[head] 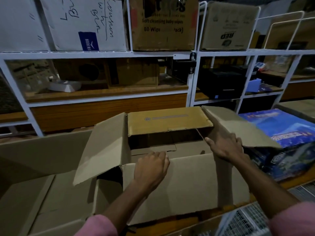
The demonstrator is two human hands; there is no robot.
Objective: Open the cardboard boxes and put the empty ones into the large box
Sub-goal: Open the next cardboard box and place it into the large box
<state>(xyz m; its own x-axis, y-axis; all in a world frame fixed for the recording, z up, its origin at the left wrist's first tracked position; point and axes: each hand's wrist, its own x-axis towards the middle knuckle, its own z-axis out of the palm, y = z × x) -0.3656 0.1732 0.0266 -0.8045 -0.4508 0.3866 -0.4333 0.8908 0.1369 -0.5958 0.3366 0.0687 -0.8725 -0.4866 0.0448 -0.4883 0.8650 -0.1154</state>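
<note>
A brown cardboard box stands in front of me with all its flaps folded outward; its inside looks empty. My left hand curls over the top edge of the near flap and grips it. My right hand lies flat on the right flap, fingers spread, pressing at its fold. The left flap sticks up and leans outward. The far flap lies tilted back. To the left sits a large open cardboard box, its interior in shadow.
A blue printed carton lies to the right, close to the right flap. White metal shelving behind holds several cardboard boxes and dark items. A wire mesh surface shows at the bottom right.
</note>
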